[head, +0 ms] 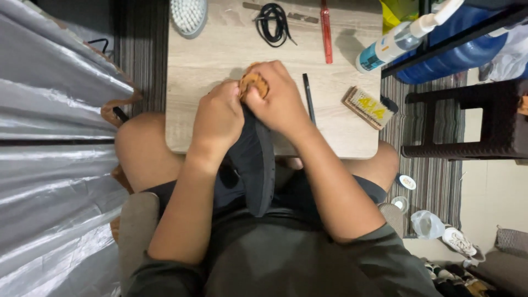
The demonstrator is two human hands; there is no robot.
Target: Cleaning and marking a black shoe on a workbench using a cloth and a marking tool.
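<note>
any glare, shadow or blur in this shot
Head view: sharp overall; glare streaks on the silver sheet at left; the hands and red tool cast soft shadows on the table; the black shoe lies dark, detail lost; straight edges bow slightly near the borders.

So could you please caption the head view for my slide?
Both hands, left hand and right hand, press a brown cloth onto a dark shoe.

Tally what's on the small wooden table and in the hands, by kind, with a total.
Brushes: 2 (round white brush, wooden brush)
Laces: 1 (black lace bundle)
Red tool: 1
Black stick: 1
Spray bottle: 1
Shoe: 1 (dark shoe, under left hand)
Brown cloth: 1, in right hand
Total: 8
</note>
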